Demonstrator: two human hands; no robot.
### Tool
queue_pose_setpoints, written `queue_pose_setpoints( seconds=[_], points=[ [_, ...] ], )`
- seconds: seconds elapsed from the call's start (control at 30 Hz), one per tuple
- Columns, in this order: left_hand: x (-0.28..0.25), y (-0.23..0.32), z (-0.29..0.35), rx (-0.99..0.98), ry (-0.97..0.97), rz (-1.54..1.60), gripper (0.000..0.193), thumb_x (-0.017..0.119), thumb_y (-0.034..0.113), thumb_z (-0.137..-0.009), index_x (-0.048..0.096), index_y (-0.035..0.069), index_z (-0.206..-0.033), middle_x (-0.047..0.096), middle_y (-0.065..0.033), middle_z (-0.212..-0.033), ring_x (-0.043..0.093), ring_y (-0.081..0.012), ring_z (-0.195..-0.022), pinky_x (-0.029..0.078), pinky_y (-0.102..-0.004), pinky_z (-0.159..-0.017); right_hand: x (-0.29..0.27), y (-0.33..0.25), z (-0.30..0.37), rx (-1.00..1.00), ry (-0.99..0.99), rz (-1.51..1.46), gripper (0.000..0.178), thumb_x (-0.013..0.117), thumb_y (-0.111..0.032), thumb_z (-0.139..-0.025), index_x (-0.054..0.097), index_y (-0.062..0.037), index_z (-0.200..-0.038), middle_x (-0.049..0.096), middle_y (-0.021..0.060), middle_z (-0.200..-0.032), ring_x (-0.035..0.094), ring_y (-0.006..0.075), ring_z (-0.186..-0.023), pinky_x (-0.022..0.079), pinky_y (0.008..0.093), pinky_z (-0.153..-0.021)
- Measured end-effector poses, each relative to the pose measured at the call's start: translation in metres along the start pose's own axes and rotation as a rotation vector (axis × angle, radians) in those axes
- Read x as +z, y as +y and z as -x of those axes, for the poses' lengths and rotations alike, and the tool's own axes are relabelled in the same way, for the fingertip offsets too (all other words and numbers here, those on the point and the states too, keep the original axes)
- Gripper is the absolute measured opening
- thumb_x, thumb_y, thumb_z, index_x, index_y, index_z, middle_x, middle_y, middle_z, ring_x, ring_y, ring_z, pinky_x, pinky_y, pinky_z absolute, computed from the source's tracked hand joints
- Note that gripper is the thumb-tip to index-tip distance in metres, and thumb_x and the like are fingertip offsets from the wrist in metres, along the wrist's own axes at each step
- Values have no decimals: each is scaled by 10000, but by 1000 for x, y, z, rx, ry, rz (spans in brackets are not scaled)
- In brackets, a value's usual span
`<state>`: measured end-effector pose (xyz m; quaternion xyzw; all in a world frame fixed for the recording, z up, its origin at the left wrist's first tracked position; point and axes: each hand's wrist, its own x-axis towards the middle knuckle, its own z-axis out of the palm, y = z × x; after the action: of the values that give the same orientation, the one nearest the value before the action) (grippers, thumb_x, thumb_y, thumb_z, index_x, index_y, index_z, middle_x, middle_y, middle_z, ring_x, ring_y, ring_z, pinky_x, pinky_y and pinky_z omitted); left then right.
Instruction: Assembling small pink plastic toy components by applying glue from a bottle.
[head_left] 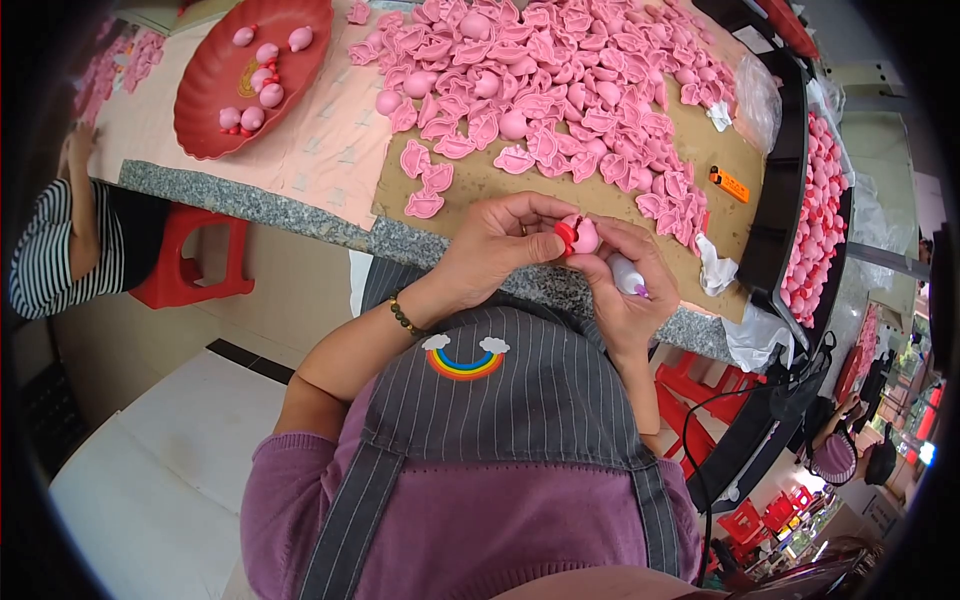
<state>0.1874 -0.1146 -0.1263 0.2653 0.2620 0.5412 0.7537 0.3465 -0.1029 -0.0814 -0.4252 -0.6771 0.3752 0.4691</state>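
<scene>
Pink ball (588, 236): pinched mid-frame between curled left hand (500, 238) and right hand (632, 275), plus white bottle (626, 275) in the latter; brown board (720, 152) above; red stool (210, 216) at left.

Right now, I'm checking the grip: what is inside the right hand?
A white bottle with a purple tip lies in the right hand, which also touches a pink ball. The hand covers part of the bottle, and the ball's far side is hidden.

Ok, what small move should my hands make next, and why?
I'd perhaps press the red piece gently against the pink ball: your left hand pinches the red piece beside it, your right hand steadies the ball, and I can't tell whether they're joined.
</scene>
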Motion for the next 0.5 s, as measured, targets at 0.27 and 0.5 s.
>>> queue_pose_setpoints(
  seconds=[0.27,0.5],
  points=[
    [0,3,1,5,-2,-70,341,647,52,-793,541,-16,-1110,603,-81,-1020,581,-127,-919,487,-256,-813,0,3,0,-47,-6,32,285,719,64,-663,618,36,-928,616,144,-966,581,152,-817,470,241,-688],
    [2,6,1,6,1,-96,314,638,30,-794,549,-17,-1092,606,-83,-1013,582,-128,-924,489,-252,-813,1,3,3,21,21,-28,274,722,45,-671,615,41,-923,615,155,-972,591,178,-863,481,260,-732]
  ],
)
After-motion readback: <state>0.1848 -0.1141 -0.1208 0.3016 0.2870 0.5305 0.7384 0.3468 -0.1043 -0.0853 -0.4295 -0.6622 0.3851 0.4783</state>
